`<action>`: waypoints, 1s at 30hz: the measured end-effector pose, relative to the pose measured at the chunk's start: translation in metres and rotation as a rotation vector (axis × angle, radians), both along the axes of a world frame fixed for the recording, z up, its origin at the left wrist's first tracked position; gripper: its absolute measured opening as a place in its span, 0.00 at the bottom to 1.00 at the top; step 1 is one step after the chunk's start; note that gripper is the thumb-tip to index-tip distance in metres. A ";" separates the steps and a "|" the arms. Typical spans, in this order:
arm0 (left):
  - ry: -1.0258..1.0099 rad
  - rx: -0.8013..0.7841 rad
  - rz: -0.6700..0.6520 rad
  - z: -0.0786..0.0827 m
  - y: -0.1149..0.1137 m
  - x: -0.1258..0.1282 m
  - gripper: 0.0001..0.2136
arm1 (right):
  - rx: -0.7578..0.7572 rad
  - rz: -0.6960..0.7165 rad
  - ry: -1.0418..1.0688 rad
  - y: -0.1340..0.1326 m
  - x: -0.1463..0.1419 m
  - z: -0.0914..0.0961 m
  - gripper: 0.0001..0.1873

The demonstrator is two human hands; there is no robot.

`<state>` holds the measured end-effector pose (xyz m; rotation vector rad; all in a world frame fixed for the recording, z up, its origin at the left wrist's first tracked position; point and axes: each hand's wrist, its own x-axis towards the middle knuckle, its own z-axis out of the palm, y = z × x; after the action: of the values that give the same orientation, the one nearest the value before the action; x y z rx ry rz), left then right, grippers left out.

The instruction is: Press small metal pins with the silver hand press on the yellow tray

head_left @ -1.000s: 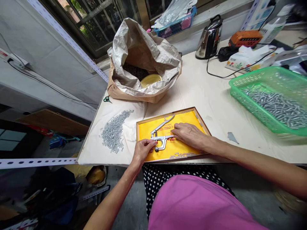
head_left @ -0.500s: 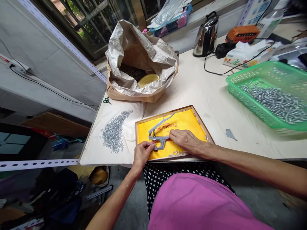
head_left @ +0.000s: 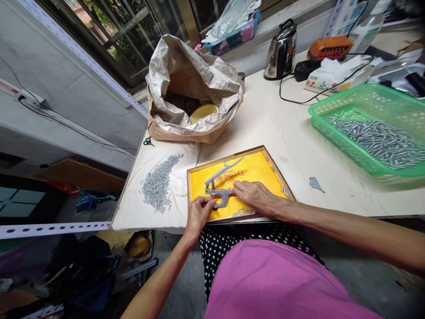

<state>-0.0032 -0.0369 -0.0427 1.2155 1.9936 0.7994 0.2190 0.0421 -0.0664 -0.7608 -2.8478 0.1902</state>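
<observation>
A pair of grey snap-fastener pliers with a coiled spring lies over a shallow tray lined with yellow printed material. My right hand is closed around the end of its lower handle, while the upper handle stands raised at an angle. At the jaw, the fingers of my left hand are pinched together. Whatever they hold is too small and too covered to make out. A bit of red shows by the jaw. Small metal tubes lie along the tray's near edge, with others along the far and right edges.
A heap of small metal pieces lies left of the tray. Behind stand a large open sack with a yellow bowl inside, and green scissors. To the right are a green basket of metal tubes and a kettle.
The whole view has shifted slightly. Both hands keep their places at the pliers, and no object has plainly moved.
</observation>
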 end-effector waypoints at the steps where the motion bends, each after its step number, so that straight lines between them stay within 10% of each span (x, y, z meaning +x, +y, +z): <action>1: 0.007 -0.015 -0.006 -0.001 0.001 -0.001 0.07 | -0.008 0.003 -0.005 0.001 -0.001 0.000 0.12; 13: -0.271 -0.355 0.069 0.007 0.018 -0.004 0.14 | -0.203 -0.036 -0.043 0.024 -0.005 0.006 0.08; 21: -0.277 -0.397 0.070 0.010 0.019 -0.004 0.13 | -0.013 -0.038 0.012 0.065 -0.007 0.013 0.45; 30: 0.066 -0.301 -0.057 0.008 0.013 -0.003 0.12 | -0.063 -0.033 -0.055 0.063 -0.008 0.017 0.35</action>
<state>-0.0063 -0.0240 -0.0342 1.1274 2.0344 0.4166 0.2115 0.1053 -0.0495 -0.8382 -2.8912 0.2588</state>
